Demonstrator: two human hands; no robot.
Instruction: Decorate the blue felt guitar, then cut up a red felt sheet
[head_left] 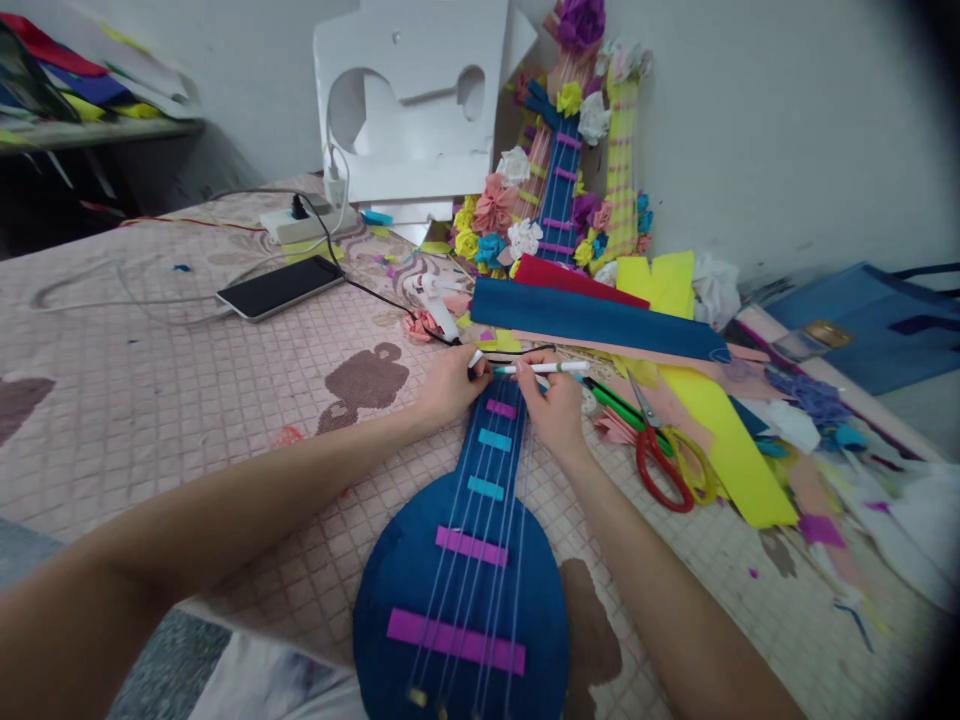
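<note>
A blue toy guitar [457, 580] made by hand lies toward me, its neck pointing away, with purple and light-blue strips across it and thin strings along it. At the far end of the neck, my right hand [555, 405] pinches a slim white pen-like stick [562, 367] with a teal part near its left end. Close beside it, my left hand [452, 385] is closed at the left edge of the neck; a small white and dark piece shows at its fingertips, too small to name. A white glue gun [442, 310] lies just beyond my left hand.
Red-handled scissors [664, 470], yellow-handled scissors [694, 465] and paper scraps lie to the right. Blue [592, 318] and yellow strips [727, 440] lie there too. Flower-covered guitars [559, 190] lean on the wall. At left are a phone [281, 287], cables and a power strip [307, 222].
</note>
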